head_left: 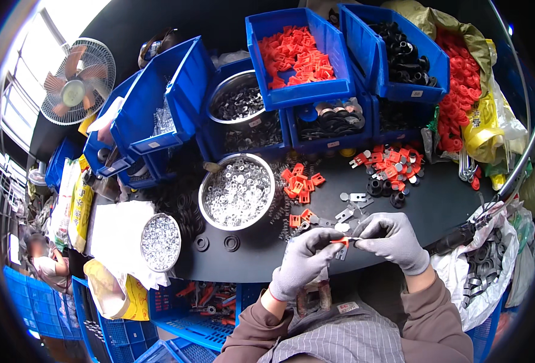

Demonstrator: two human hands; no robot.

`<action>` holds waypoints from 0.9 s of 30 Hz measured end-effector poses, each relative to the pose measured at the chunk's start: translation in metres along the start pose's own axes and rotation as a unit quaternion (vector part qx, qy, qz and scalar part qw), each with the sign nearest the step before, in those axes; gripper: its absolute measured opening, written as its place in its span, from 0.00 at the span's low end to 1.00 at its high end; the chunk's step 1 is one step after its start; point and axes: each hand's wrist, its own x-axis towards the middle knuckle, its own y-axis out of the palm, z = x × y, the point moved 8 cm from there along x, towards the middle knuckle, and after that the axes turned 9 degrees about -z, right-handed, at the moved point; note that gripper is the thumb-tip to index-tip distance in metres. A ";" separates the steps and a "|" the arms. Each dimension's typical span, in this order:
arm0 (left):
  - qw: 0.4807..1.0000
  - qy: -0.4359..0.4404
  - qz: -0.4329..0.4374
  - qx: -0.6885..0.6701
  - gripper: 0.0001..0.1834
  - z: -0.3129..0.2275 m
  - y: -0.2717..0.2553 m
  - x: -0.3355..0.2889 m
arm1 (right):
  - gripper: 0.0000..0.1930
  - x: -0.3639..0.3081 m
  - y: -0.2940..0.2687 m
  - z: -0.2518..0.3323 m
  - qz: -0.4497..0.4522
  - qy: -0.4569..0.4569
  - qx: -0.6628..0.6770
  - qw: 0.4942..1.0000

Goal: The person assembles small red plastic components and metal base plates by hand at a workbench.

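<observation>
Both my hands wear grey gloves and meet above the table's front edge. My left hand (302, 261) is closed in a pinch on a small orange plastic clip (341, 241). Close against it, my right hand (395, 241) pinches a thin grey piece (356, 238), partly covered by the fingers. Whether the two pieces are joined I cannot tell. Just beyond the hands lie several flat metal plates (345, 214) and a few orange clips (307, 215). A larger pile of orange clips with grey discs (394, 164) sits farther back, beside black rubber-like parts (397, 199).
A metal bowl of small washers (271, 199) and a smaller white bowl (177, 254) stand left. Blue bins (307, 94) of orange and black parts line the back. At right hangs a white bag (455, 266) of dark rings. A fan (72, 94) and another person (51, 266) are far left.
</observation>
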 end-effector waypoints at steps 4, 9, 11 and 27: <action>0.999 -0.004 0.002 0.034 0.13 0.017 0.007 0.011 | 0.05 0.004 -0.007 -0.040 0.000 0.103 0.070 0.992; 0.715 0.252 -0.185 0.625 0.15 -0.011 -0.024 0.044 | 0.04 0.057 -0.086 -0.043 -0.245 -0.024 -0.033 0.969; 0.675 0.193 -0.188 0.687 0.13 0.002 -0.041 0.054 | 0.07 0.083 -0.116 -0.045 -0.288 -0.078 -0.242 0.923; 0.725 0.316 -0.160 0.591 0.14 -0.009 -0.042 0.069 | 0.14 0.077 0.021 -0.057 0.041 -0.129 -0.608 0.783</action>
